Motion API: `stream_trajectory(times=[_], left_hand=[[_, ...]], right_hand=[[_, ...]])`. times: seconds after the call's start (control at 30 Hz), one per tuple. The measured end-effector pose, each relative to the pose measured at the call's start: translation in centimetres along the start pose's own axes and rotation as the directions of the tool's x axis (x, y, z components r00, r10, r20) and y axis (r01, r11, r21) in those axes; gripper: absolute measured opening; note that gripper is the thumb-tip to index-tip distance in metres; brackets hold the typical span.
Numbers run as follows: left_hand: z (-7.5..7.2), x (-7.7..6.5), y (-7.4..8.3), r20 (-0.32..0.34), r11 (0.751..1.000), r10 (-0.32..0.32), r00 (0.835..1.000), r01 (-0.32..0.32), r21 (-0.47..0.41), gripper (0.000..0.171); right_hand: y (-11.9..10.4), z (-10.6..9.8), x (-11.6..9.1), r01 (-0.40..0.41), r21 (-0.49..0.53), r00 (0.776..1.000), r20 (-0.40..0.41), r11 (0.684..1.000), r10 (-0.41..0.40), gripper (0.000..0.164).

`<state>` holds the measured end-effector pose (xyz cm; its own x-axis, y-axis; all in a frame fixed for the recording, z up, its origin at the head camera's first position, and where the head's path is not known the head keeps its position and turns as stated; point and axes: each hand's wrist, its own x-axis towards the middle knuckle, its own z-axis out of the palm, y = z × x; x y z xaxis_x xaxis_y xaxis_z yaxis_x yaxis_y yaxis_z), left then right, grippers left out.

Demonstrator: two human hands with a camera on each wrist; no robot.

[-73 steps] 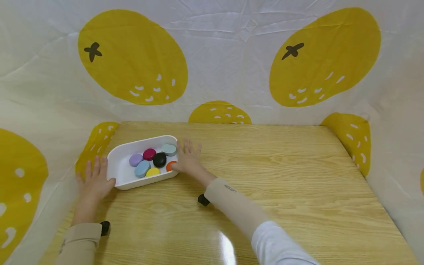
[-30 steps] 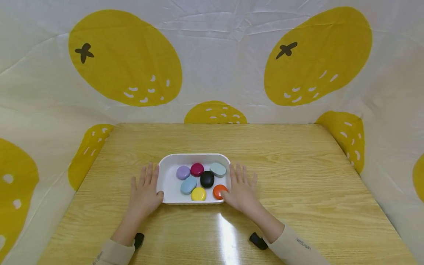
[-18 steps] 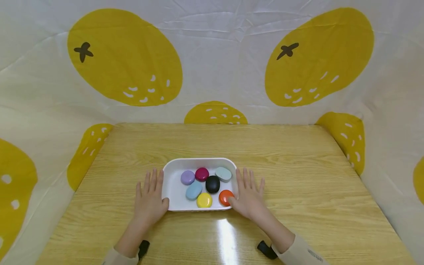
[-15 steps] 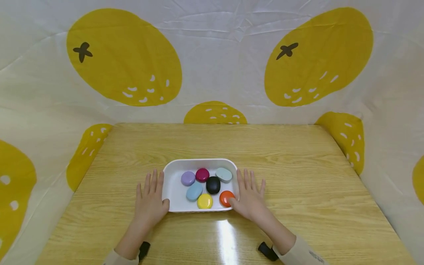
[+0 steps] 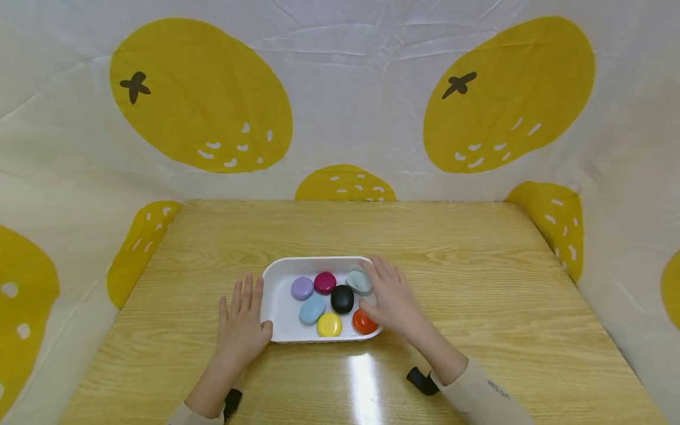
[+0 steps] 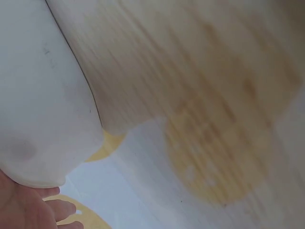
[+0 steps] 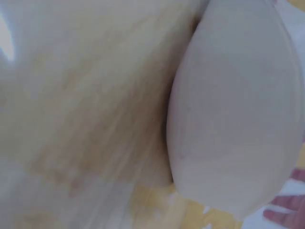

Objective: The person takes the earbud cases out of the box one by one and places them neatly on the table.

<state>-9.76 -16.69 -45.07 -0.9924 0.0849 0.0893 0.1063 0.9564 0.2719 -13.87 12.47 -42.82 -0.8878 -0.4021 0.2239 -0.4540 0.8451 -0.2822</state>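
Note:
A white oblong tray (image 5: 278, 310) on the table holds several smooth, pebble-like pieces: purple (image 5: 302, 288), crimson (image 5: 325, 283), pale grey-green (image 5: 359, 283), black (image 5: 342, 300), light blue (image 5: 312, 310), yellow (image 5: 329, 325) and orange (image 5: 363, 322). My left hand (image 5: 240, 330) lies along the tray's left end, fingers straight, thumb at the near corner. Over the right end reaches my right hand (image 5: 395, 302), its fingers above the rim by the grey-green piece and its thumb inside over the orange one. Both wrist views show the tray's outer wall (image 6: 43, 95) close up.
The wood-grain table (image 5: 478, 283) stretches away on both sides of the tray. White cloth (image 5: 361, 100) printed with big yellow fruit hangs behind it and along both sides. A dark wrist-camera piece (image 5: 422, 381) juts out beside the right sleeve (image 5: 486, 395).
Between both hands, the tray has slid from the back left to the middle, nearer me, and straightened. Since half a second ago my right hand has shifted from its side to over its right end.

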Motion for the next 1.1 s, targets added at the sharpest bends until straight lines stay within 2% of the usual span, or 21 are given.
stream_trajectory(times=[0.1, 0.2, 0.3, 0.43, 0.77, 0.97, 1.1], left_hand=[[0.1, 0.0, 0.0, -0.001, 1.000, -0.004, 1.000, 0.004, 0.003, 0.077], [0.2, 0.0, 0.0, 0.002, 1.000, -0.010, 1.000, 0.010, 0.012, 0.077], [0.2, 0.0, 0.0, 0.003, 1.000, -0.014, 1.000, 0.014, 0.017, 0.077], [0.2, 0.0, 0.1, 0.004, 1.000, -0.018, 1.000, 0.018, 0.021, 0.077], [0.3, 0.0, -0.1, -0.011, 1.000, -0.022, 1.000, 0.022, 0.018, 0.077], [0.3, 0.0, 0.0, -0.014, 0.999, -0.028, 1.000, 0.029, 0.018, 0.077], [0.1, -0.1, 0.1, -0.016, 0.999, -0.030, 0.999, 0.030, 0.018, 0.077]], right_hand=[[-0.2, 0.6, 1.5, 0.191, -0.014, 0.981, 0.033, 0.981, -0.191, 0.065], [-0.7, 1.8, 2.3, 0.283, -0.038, 0.952, 0.135, 0.958, -0.275, 0.060], [-1.2, 2.8, 2.6, 0.301, -0.077, 0.932, 0.234, 0.950, -0.276, 0.059], [-1.7, 3.6, 3.0, 0.325, -0.150, 0.916, 0.297, 0.934, -0.271, 0.057], [-2.0, 3.6, 3.2, 0.354, -0.235, 0.903, 0.339, 0.905, -0.265, 0.053], [-2.0, 3.6, 3.3, 0.368, -0.235, 0.904, 0.318, 0.899, -0.287, 0.050], [-1.9, 3.1, 3.4, 0.369, -0.200, 0.903, 0.309, 0.908, -0.299, 0.051]])
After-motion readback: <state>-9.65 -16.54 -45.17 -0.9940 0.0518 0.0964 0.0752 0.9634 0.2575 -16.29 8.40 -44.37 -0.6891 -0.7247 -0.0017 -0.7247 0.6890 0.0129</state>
